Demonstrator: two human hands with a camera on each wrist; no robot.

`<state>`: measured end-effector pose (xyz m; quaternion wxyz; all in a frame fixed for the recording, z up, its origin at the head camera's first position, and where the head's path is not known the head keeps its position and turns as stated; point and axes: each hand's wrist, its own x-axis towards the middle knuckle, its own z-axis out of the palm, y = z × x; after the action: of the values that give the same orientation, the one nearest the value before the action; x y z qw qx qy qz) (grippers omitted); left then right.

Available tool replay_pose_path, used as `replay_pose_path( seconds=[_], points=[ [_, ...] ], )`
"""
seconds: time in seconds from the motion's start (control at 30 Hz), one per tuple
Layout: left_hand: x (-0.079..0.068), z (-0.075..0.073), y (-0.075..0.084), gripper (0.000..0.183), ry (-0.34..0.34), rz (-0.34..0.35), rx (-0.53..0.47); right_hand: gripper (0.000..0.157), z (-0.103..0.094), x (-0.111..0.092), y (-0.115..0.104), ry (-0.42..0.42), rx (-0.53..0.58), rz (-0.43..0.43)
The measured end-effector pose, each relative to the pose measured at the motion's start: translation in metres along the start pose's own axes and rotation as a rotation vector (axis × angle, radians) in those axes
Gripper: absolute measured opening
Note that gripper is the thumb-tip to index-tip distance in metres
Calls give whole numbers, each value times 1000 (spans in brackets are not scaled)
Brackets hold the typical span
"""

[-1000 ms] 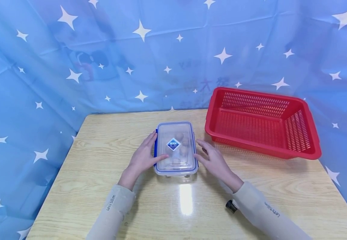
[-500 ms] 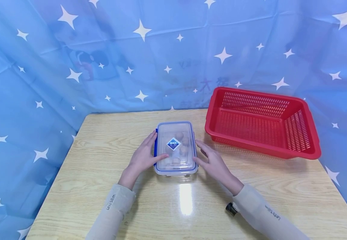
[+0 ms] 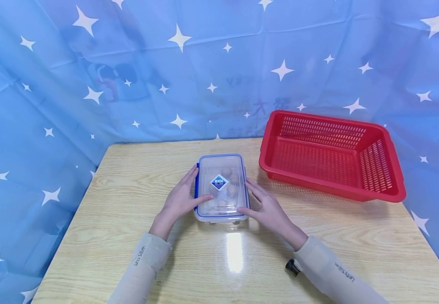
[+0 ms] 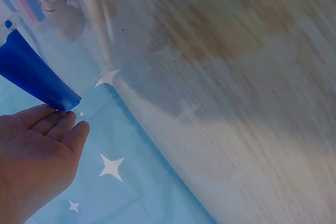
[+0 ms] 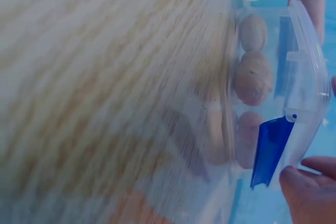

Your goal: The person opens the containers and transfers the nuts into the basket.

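A clear food storage box (image 3: 225,202) with a blue-rimmed lid and a diamond sticker sits on the wooden table. Through its wall show several round brown things like walnuts (image 5: 254,77). My left hand (image 3: 179,200) lies along the left side, thumb stretched over the lid and fingers along the edge. A blue latch flap (image 4: 34,72) sticks out at those fingertips in the left wrist view. On the other side, my right hand (image 3: 270,211) has its thumb on the lid's near right edge and its fingers along the side. Beside it, another blue latch flap (image 5: 274,145) hangs angled outward.
A red plastic basket (image 3: 329,192) with slotted walls stands at the back right of the table (image 3: 120,228). Behind and to the left hangs a blue cloth (image 3: 147,67) with white stars. A small black object (image 3: 292,267) is at the right sleeve.
My right hand has moved slightly left, in against the box, and its thumb now lies over the lid's edge. The left hand and the box have stayed in place.
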<state>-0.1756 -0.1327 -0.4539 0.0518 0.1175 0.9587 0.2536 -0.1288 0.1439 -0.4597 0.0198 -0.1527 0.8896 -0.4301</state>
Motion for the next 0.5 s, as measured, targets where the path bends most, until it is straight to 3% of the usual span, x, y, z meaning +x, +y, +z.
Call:
replay_pose_path(
  seconds=[0.5],
  points=[
    [4, 0, -2, 109, 0, 5, -77, 108, 6, 1, -4, -30, -65, 30]
  ],
)
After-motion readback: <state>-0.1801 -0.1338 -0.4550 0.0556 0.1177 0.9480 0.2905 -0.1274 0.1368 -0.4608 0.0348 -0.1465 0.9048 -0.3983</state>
